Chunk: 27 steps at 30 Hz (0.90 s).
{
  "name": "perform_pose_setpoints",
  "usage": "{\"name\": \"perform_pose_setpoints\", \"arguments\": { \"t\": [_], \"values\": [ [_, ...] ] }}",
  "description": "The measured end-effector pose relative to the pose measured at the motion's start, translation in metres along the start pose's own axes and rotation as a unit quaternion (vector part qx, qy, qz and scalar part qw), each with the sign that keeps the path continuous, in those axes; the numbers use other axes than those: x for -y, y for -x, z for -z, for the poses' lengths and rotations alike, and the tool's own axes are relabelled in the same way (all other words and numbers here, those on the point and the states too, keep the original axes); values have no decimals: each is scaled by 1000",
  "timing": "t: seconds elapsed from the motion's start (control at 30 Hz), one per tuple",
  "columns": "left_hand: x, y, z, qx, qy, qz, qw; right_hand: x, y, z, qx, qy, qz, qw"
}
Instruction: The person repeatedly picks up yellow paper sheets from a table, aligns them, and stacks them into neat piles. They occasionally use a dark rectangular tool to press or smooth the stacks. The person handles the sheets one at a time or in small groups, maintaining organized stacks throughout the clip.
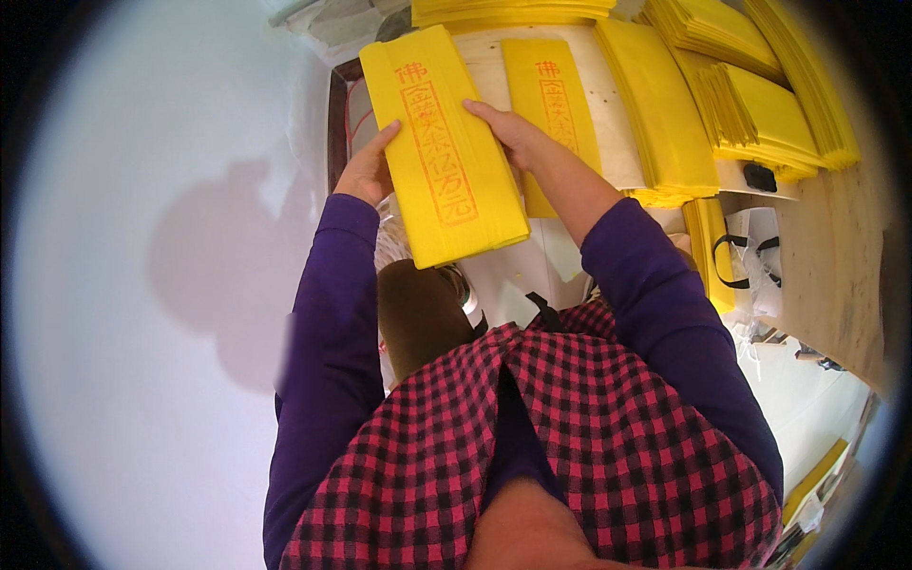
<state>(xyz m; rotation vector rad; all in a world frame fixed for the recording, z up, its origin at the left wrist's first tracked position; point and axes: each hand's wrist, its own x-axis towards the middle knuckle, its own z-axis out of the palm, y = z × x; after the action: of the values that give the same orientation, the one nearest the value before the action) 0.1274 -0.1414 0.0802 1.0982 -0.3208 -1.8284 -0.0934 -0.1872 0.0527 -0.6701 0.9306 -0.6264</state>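
Observation:
A thick oblong stack of yellow paper (385,90), with red printed characters in a framed column down its face, is held up in front of me, tilted slightly. My left hand (366,171) grips its left long edge, thumb on top and fingers hidden beneath. At the right long edge, my right hand (513,133) closes on it the same way, thumb over the face. Just right of it, partly behind my right wrist, a similar yellow printed sheet or stack (522,76) lies on the pale wooden table (608,123).
Several more yellow paper stacks (655,104) cover the table's right side, some fanned at their ends (760,114). A small black object (759,177) sits by the table edge. Below it hangs a white bag (760,256) with black handles. A white wall (142,237) rises on my left.

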Motion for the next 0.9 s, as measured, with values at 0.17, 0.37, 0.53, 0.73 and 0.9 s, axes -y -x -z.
{"name": "perform_pose_setpoints", "arguments": {
  "t": [0.17,0.37,0.53,0.73,0.9],
  "values": [
    [5,-1,-3,29,25,-19,999,-3,2,-4,16,-41,13,999],
    [10,0,-2,20,31,-30,999,-10,1,-7,15,-31,85,996],
    [14,4,5,30,63,-53,996,-8,5,-16,-4,-37,113,993],
    [21,21,18,70,92,-113,987,15,40,-50,-110,110,152,976],
    [35,53,24,131,147,-208,958,35,95,-88,-86,293,255,918]
  ]
}}
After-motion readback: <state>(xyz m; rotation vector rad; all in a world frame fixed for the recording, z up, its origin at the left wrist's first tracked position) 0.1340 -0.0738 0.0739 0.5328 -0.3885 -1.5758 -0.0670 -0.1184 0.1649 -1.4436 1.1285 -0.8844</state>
